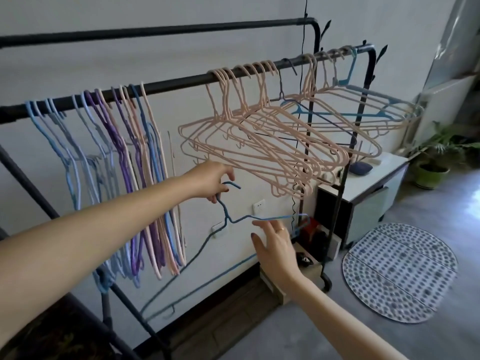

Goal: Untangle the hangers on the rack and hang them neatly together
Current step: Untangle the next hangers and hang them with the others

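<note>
A black rack rail [181, 81] runs across the view. Blue, purple and pink hangers [124, 162] hang close together on its left part. Several pink hangers [259, 141] hang in a loose tangled bunch at the middle. More pink and light blue hangers [363, 110] sit at the right end. My left hand [211, 179] is below the rail, shut on the neck of a blue hanger [228, 216] held off the rail. My right hand [275, 246] is open, fingers spread, just under that hanger's right arm.
A higher black rail [155, 31] runs behind. A white cabinet [374, 183] stands at the right, a dotted mat [397, 271] on the floor, a potted plant [433, 162] in the corner. Boxes [306, 255] sit at the rack's base.
</note>
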